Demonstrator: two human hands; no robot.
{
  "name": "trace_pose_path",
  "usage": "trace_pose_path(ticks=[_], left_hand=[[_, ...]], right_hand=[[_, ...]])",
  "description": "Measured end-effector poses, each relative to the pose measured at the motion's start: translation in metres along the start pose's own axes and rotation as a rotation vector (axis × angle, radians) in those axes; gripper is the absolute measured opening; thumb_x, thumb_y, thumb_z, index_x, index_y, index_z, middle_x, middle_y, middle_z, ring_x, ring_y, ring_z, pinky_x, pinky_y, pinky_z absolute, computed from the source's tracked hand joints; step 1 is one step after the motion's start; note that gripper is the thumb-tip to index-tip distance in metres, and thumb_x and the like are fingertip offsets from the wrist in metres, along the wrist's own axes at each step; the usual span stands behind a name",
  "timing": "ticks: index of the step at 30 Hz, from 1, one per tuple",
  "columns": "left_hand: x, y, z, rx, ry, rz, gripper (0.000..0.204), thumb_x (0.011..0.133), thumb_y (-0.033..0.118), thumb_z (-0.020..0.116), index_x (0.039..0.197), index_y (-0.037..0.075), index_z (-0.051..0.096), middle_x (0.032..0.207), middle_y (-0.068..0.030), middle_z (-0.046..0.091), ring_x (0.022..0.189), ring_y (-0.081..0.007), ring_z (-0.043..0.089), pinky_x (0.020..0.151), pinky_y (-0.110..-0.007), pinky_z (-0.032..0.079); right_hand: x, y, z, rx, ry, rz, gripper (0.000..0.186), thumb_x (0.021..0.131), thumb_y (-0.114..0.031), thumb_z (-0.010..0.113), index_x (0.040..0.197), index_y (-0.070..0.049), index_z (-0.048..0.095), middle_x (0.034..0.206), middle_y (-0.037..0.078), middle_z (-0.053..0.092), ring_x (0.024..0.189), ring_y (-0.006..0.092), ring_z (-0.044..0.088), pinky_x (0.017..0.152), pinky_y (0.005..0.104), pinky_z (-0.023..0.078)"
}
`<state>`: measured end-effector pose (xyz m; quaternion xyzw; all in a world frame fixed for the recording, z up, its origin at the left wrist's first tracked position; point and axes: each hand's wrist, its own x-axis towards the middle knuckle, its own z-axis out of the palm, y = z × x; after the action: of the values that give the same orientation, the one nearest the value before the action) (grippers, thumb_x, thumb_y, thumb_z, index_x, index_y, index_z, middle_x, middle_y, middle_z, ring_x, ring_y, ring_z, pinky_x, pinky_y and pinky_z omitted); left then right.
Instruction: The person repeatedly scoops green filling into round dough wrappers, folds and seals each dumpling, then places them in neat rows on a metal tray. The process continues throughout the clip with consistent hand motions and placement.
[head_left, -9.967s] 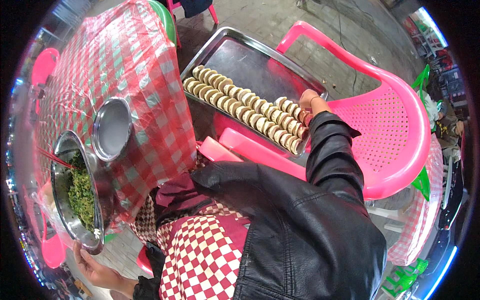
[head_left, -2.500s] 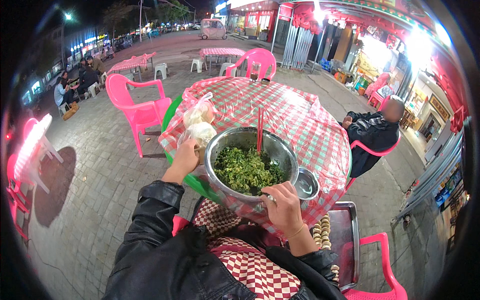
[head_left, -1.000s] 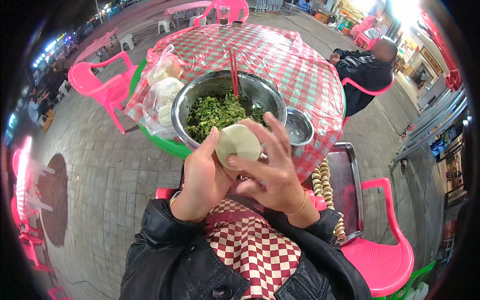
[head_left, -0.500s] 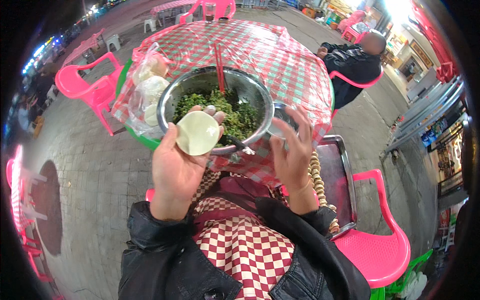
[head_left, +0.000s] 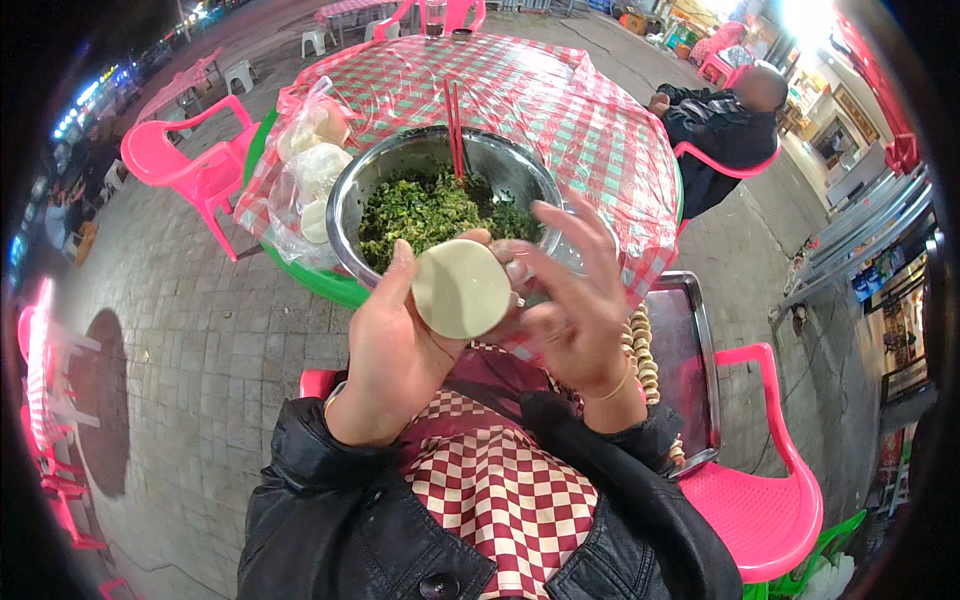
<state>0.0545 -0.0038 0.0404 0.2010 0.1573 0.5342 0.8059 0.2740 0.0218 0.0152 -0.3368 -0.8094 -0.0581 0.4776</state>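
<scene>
A round, pale dumpling wrapper (head_left: 462,289) rests across the fingers of my left hand (head_left: 385,345), with the thumb along its edge. My right hand (head_left: 585,320) is raised close to the wrapper's right edge, fingers spread and slightly blurred; whether a fingertip touches it I cannot tell. Just beyond both hands stands a big steel bowl (head_left: 347,240) of chopped green filling (head_left: 420,210). Red chopsticks (head_left: 456,130) stick up out of the filling. Partly behind my right hand is a smaller dish (head_left: 572,255). Plastic bags (head_left: 310,175) holding more wrappers lie left of the bowl.
The round table has a red-and-green checked, plastic-covered cloth (head_left: 600,130). At my right, a metal tray (head_left: 690,360) with a row of dumplings (head_left: 642,355) sits on a pink chair (head_left: 760,500). Another person (head_left: 730,120) sits at the far right. A pink chair (head_left: 190,165) stands left.
My left hand has moved right with the wrapper, turning it more upright. My right hand has come in toward the wrapper's edge. The whole view has shifted slightly.
</scene>
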Motion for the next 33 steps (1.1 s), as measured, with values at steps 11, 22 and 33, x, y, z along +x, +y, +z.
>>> trace_pose_path(ticks=[11,22,33], left_hand=[[-0.002,0.013,-0.012,-0.053,-0.054,0.017,0.064,0.120,0.045,0.022,0.157,-0.002,0.046,0.156,-0.0225,0.056,0.146,-0.0380,0.055,0.122,-0.055,0.046],[0.002,0.054,-0.057,-0.413,0.080,0.265,0.064,0.121,0.044,0.020,0.146,-0.006,0.051,0.148,-0.0288,0.060,0.142,-0.0434,0.057,0.120,-0.057,0.048],[-0.004,0.057,-0.065,-0.229,0.168,0.187,0.059,0.120,0.039,0.032,0.147,-0.013,0.041,0.151,-0.0386,0.050,0.144,-0.0517,0.050,0.125,-0.060,0.041]], right_hand=[[0.023,-0.034,0.006,-0.035,-0.076,-0.059,0.063,0.095,-0.068,0.070,0.122,-0.013,0.082,0.149,0.022,0.061,0.146,0.0501,0.048,0.120,0.0602,0.039],[0.006,-0.010,-0.001,-0.059,-0.264,0.158,0.042,0.076,-0.024,0.093,0.111,-0.006,0.078,0.101,0.010,0.066,0.098,0.0311,0.062,0.087,0.0449,0.050],[0.022,0.011,0.022,0.014,0.110,0.451,0.007,0.094,-0.004,0.076,0.100,-0.001,0.074,0.081,0.014,0.072,0.066,0.0237,0.069,0.066,0.0360,0.056]])
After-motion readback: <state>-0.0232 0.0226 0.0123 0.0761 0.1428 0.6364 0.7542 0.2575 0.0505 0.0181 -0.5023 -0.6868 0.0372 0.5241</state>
